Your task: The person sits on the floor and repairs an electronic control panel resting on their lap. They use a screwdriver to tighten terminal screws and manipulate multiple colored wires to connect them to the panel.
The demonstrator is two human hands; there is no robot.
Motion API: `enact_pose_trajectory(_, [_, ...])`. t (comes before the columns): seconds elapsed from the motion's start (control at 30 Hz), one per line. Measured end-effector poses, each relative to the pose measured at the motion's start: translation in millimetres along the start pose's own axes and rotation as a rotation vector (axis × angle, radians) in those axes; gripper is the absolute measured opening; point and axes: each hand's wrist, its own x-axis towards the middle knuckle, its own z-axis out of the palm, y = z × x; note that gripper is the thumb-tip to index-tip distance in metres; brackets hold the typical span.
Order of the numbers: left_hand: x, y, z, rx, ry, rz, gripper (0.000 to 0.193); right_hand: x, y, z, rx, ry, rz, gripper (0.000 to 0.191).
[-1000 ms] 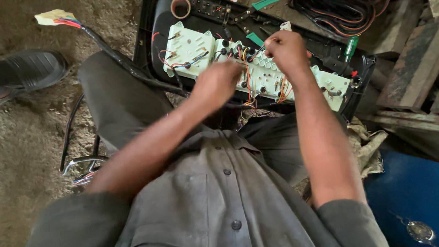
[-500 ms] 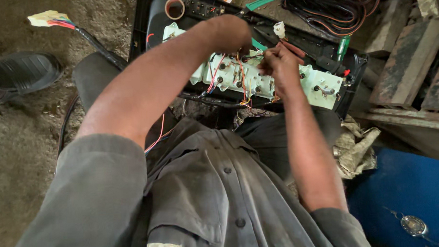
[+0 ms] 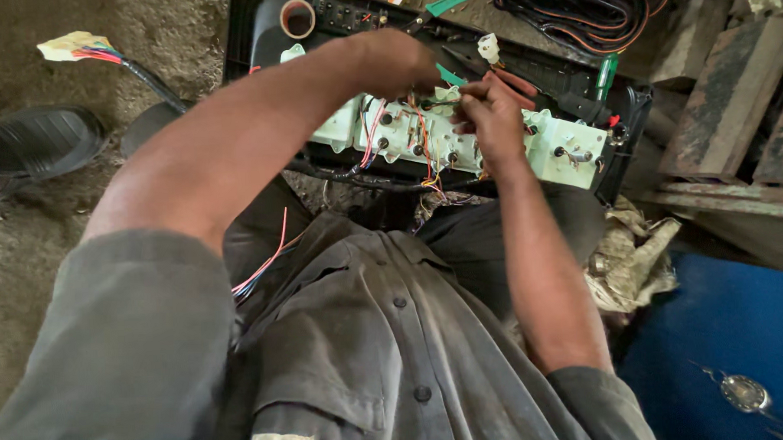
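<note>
**Both hands on the back of the pale green panel**

Up close, I see my left hand (image 3: 399,64) at upper centre of the frame, curled over the top edge of the pale green panel (image 3: 458,140). Its fingers are bent together, but I cannot tell what they clamp, since the back of the hand hides them. My right hand (image 3: 492,112) sits just right of it, fingers pinched together on a small piece among the coloured wires (image 3: 423,136) that run across the panel; the piece itself is too small to make out.

That panel lies across my lap, leaning against the black tray (image 3: 618,134) that fills the upper middle of the frame. Inside the tray I can see a short brown tube (image 3: 298,18) at its upper left corner, green-handled pliers (image 3: 449,1) along its top edge, a small white connector (image 3: 489,47) near my right hand and a green-handled screwdriver (image 3: 606,74) towards its right end.

Beyond the tray, at the top right, lies a coil of black cable (image 3: 575,10). A thick black cable with frayed coloured ends (image 3: 82,49) lies on the dirt floor at upper left, above a black shoe (image 3: 33,150). A crumpled rag (image 3: 631,259) lies at right centre beside a blue surface (image 3: 725,338).
</note>
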Motion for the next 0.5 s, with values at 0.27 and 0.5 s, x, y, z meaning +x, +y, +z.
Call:
enact_pose_trajectory(0.27, [-21, -2, 2, -0.074, -0.012, -0.153, 0.032, 10, -39, 7, -0.7, -0.087, -0.484, 0.024])
enact_pose_trajectory(0.5, [-15, -1, 3, 0.049, -0.03, -0.128, 0.016, 33, -48, 27, -0.926, -0.298, -0.542, 0.024])
